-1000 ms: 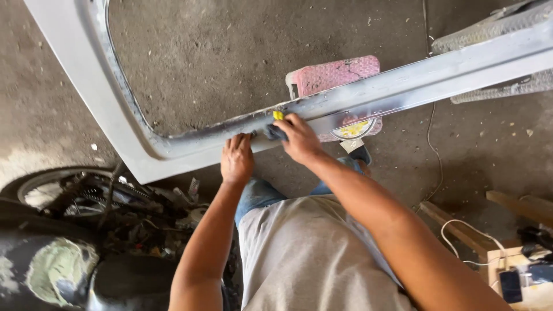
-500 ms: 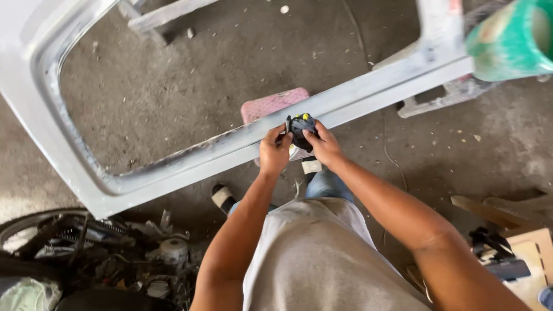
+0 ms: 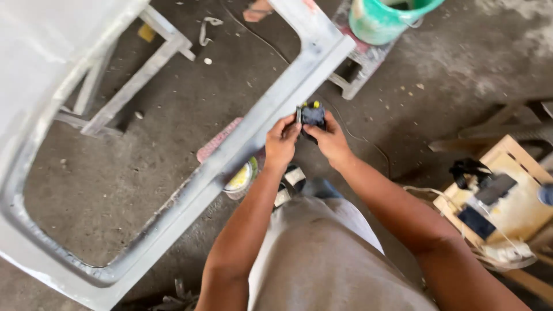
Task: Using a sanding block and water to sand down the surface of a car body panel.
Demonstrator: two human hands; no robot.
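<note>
A grey-primed car door frame with an open window cut-out lies across stands in front of me. Both hands are lifted just off its right edge. My right hand grips a small dark sanding block with yellow spots. My left hand pinches the block's left side, where a thin grey sheet edge shows. The block's underside is hidden by my fingers.
A green bucket sits on a stand at the top. A pink pad and a small yellow-smeared tin lie under the frame. A wooden crate with dark tools and a white cable stands at right. The floor is concrete.
My view has swung left and turned, so the frame now runs diagonally. Both hands have lifted the block off the frame's rail and hold it in the air beside it.
</note>
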